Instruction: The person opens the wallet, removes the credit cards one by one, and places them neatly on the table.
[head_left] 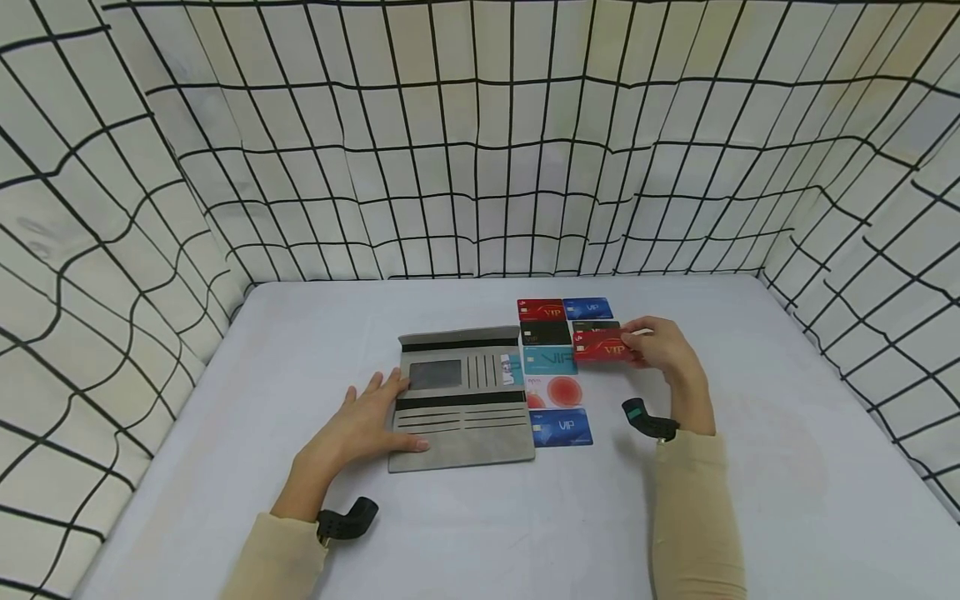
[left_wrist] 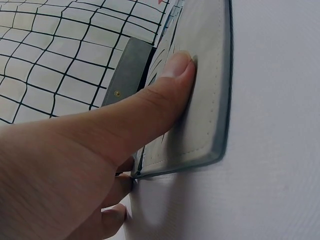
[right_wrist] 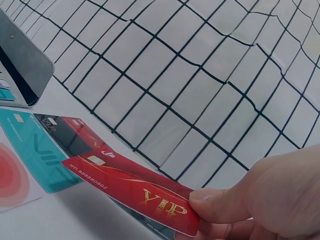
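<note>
My right hand (head_left: 660, 346) pinches the right end of a red VIP card (head_left: 600, 345) between thumb and fingers. In the right wrist view the card (right_wrist: 135, 190) is tilted above the table, and a dark card (right_wrist: 145, 221) shows partly beneath it. A grey wallet (head_left: 465, 450) lies unfolded to the left, a teal and white card (head_left: 512, 369) showing at its right slots. My left hand (head_left: 367, 421) rests at the wallet's left edge with fingers spread. Its thumb (left_wrist: 175, 67) lies on the wallet's inner face.
Beside the wallet is a column of cards: red (head_left: 542, 310), black (head_left: 546, 333), teal (head_left: 551, 360), white with red circles (head_left: 562, 392) and blue (head_left: 562, 427). Another blue card (head_left: 588, 308) lies at the top right. Black-gridded white fabric (head_left: 495, 175) walls the white table (head_left: 465, 533).
</note>
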